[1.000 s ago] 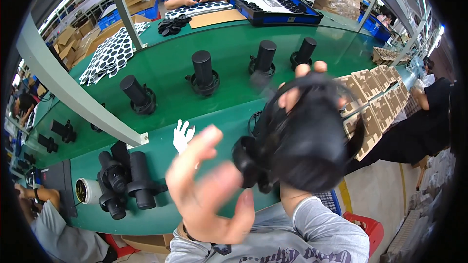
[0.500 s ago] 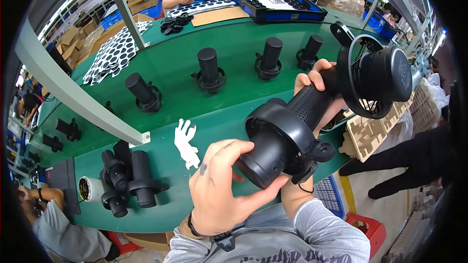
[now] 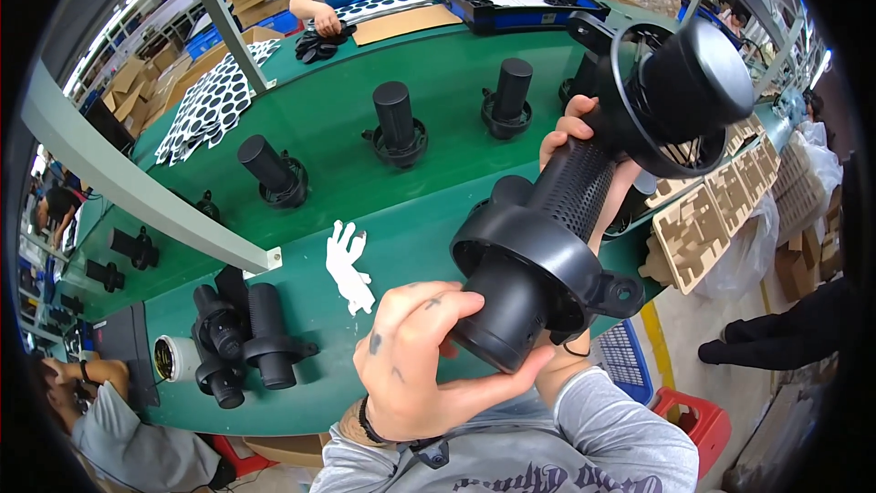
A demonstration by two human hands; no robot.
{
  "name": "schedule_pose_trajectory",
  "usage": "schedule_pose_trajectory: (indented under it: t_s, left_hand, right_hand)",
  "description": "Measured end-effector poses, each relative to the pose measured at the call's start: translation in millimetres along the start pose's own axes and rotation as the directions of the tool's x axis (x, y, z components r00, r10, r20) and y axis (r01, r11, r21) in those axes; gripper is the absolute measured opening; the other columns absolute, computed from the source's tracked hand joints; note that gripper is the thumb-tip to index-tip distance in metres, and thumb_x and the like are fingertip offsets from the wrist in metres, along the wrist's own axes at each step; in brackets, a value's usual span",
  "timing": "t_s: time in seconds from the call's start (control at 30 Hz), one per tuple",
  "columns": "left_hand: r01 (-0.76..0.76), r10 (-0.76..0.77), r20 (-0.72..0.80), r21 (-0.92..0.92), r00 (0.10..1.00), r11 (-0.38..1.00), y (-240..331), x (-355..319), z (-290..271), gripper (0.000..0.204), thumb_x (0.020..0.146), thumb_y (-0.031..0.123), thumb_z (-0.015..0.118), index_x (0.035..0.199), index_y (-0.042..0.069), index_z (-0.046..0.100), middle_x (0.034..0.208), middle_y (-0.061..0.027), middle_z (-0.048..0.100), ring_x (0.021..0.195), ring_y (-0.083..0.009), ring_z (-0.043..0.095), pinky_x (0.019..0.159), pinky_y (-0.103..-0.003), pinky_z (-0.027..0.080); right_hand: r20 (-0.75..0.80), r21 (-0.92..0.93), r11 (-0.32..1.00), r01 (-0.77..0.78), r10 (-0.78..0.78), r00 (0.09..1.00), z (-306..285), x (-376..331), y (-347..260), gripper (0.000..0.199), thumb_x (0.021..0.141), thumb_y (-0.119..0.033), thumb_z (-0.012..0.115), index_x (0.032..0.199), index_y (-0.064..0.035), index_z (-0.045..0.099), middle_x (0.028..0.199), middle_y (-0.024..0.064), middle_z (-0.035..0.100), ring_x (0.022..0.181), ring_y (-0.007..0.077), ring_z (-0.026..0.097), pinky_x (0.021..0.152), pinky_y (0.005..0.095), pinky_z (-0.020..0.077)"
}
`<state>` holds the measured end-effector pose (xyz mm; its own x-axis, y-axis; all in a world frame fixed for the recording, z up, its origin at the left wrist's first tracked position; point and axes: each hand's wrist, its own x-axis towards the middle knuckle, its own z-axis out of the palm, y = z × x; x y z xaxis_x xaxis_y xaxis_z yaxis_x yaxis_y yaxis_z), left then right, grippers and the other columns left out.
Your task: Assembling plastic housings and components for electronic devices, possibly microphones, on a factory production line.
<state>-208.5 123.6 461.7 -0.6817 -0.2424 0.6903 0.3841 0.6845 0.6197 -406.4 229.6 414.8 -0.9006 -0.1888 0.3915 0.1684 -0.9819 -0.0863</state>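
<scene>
Head view: both hands are holding a long black plastic assembly (image 3: pixel 584 219) up over the green conveyor table (image 3: pixel 411 246), well above it. The left hand (image 3: pixel 429 356) is wrapping its fingers closed around the smooth cylinder end below the flanged collar (image 3: pixel 529 265), thumb underneath. The right hand (image 3: pixel 584 155) is gripping the perforated tube (image 3: pixel 570 187) at mid-length, fingers curled shut behind it. Half a second back the part was lying lower and more level, and a second back the left palm was open and empty; now it is tilting steeply, wire-ringed cap end (image 3: pixel 684 96) rising to the upper right, so the grip looks settled and the piece is being turned for a look. Behind the assembly, upright black housings (image 3: pixel 394 123) are standing in a row on the table; left of it a white glove (image 3: pixel 347 265) is lying flat, with finished black parts (image 3: pixel 242 333) grouped further left
</scene>
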Motion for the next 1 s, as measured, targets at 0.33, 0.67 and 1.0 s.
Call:
schedule_pose_trajectory:
  t_s: [0.33,0.67,1.0]
  left_hand:
    - [-0.124,0.132,-0.028,0.199,0.991,0.972,2.6,-2.3,-5.0,0.065,0.044,0.019,0.092,0.099,0.010,0.058,0.101,-0.0102,0.058,0.078,-0.0196,0.056,0.057,-0.029,0.047]
    - [-0.431,0.425,0.091,0.315,0.901,0.846,5.7,-6.4,-6.7,0.037,0.065,0.016,0.072,0.096,0.036,0.069,0.116,0.0036,0.058,0.092,-0.0236,0.048,0.069,-0.031,0.043]
    - [-0.469,0.417,0.232,0.256,0.879,0.845,6.5,-5.6,-10.2,0.035,0.060,0.016,0.073,0.090,0.033,0.066,0.107,0.0141,0.063,0.097,-0.0246,0.044,0.064,-0.032,0.042]
  right_hand:
    - [0.092,-0.208,0.975,-0.078,0.099,0.991,21.7,-7.5,7.8,0.049,0.097,-0.042,0.046,0.122,0.0005,0.045,0.108,0.0135,0.050,0.089,0.0171,0.049,0.085,0.0325,0.0444]
    - [-0.079,-0.227,0.964,-0.139,0.124,0.989,17.7,-5.0,7.6,0.064,0.094,-0.061,0.035,0.114,-0.0035,0.055,0.099,0.0092,0.062,0.084,0.0212,0.059,0.072,0.0312,0.0516]
    - [-0.191,-0.093,0.986,-0.141,0.121,0.974,13.6,-2.8,11.4,0.060,0.093,-0.059,0.040,0.117,-0.0048,0.054,0.101,0.0111,0.063,0.084,0.0222,0.061,0.077,0.0377,0.0537]
